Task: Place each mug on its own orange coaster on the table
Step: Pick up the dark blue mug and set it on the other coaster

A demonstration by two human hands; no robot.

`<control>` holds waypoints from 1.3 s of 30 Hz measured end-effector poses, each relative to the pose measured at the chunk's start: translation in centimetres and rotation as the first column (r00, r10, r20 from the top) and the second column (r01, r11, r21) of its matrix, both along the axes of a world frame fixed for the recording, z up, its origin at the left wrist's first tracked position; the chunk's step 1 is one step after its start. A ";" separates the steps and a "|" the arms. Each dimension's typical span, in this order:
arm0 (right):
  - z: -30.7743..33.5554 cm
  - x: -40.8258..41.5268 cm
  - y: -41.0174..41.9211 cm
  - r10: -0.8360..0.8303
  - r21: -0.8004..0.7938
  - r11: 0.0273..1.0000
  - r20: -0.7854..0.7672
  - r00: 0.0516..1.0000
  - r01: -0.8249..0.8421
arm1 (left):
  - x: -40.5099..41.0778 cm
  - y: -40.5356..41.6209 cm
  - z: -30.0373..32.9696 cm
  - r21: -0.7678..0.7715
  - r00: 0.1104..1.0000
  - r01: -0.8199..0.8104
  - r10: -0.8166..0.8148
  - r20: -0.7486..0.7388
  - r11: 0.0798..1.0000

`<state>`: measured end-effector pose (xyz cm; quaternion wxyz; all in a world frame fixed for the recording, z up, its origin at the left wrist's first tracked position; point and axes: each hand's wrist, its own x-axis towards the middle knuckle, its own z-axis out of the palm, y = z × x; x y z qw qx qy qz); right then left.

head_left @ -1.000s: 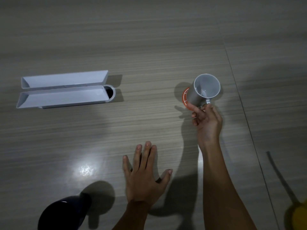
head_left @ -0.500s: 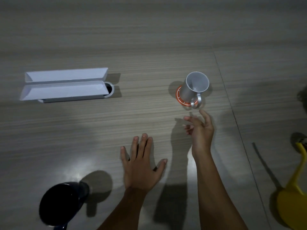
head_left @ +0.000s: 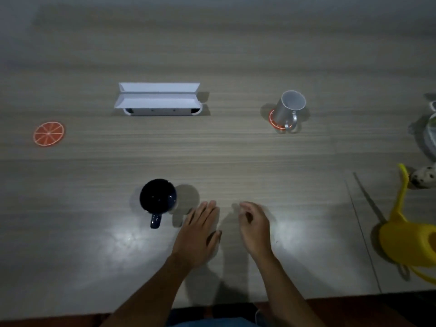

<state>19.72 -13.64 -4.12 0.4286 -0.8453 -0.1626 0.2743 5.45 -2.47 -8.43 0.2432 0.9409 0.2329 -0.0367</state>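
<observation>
Right hand [head_left: 254, 228] withdrawn, both grips empty; two mugs [head_left: 289, 109] [head_left: 158, 199], two coasters [head_left: 48, 133] [head_left: 273, 121].

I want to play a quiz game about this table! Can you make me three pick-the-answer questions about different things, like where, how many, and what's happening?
1. Where is the grey mug?
A. on an orange coaster
B. on the white box
C. in a hand

2. How many orange coasters show?
A. one
B. two
C. four

3. What is the left hand doing?
A. holding the dark mug
B. lying flat on the table
C. lifting a coaster

Answers:
1. A: an orange rim peeks from under it.
2. B: that one, plus a bare coaster far left.
3. B: fingers spread, beside the dark mug, not touching it.
</observation>
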 end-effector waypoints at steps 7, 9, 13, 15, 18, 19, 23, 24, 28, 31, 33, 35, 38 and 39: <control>-3.0 -7.1 -1.1 0.506 -0.215 0.861 0.284 0.815 -0.460 | -8.4 -1.7 -0.3 -0.123 0.981 -0.099 0.118 0.154 0.987; -3.8 -8.0 -1.4 0.623 -0.355 0.776 0.297 0.724 -0.521 | -9.9 -1.5 0.2 -0.242 0.933 -0.246 0.296 0.203 0.939; -3.8 -8.2 -1.3 0.714 -0.519 0.676 0.283 0.641 -0.524 | -11.1 -0.4 2.7 -0.510 0.696 -0.527 0.689 0.202 0.680; -3.5 -8.2 -1.1 0.717 -0.536 0.667 0.274 0.640 -0.518 | -11.0 0.6 4.2 -0.614 0.590 -0.546 0.782 0.202 0.570; -3.3 -8.4 -1.0 0.721 -0.551 0.656 0.254 0.645 -0.516 | -10.6 1.9 5.8 -0.740 0.482 -0.502 0.855 0.190 0.447; -3.2 -8.4 -1.0 0.719 -0.551 0.657 0.252 0.648 -0.515 | -10.5 2.3 6.1 -0.778 0.472 -0.476 0.865 0.167 0.410; -2.9 -8.5 -0.9 0.716 -0.556 0.662 0.271 0.643 -0.502 | -10.0 3.6 6.6 -0.866 0.510 -0.390 0.856 0.080 0.313; -2.9 -8.5 -0.8 0.717 -0.560 0.660 0.272 0.642 -0.500 | -9.8 3.9 6.6 -0.878 0.524 -0.382 0.850 0.054 0.290; -2.7 -8.8 -0.5 0.697 -0.562 0.678 0.285 0.658 -0.474 | -9.2 4.6 6.8 -0.913 0.583 -0.352 0.812 -0.041 0.206; -2.6 -9.1 0.5 0.664 -0.564 0.707 0.324 0.673 -0.426 | -9.1 5.3 6.7 -0.930 0.598 -0.318 0.800 -0.044 0.186; -2.6 -9.3 1.4 0.638 -0.566 0.727 0.347 0.688 -0.389 | -9.1 5.9 6.6 -0.931 0.656 -0.299 0.753 -0.043 0.207; -2.5 -9.4 2.1 0.609 -0.567 0.746 0.367 0.703 -0.350 | -8.8 6.1 6.8 -0.927 0.717 -0.298 0.695 -0.058 0.230; -2.7 -9.8 2.6 0.583 -0.564 0.764 0.395 0.710 -0.314 | -7.6 5.7 7.3 -0.942 0.771 -0.262 0.632 -0.076 0.207; -2.7 -10.0 2.6 0.576 -0.562 0.768 0.399 0.713 -0.306 | -7.1 5.7 7.4 -0.949 0.781 -0.249 0.620 -0.080 0.191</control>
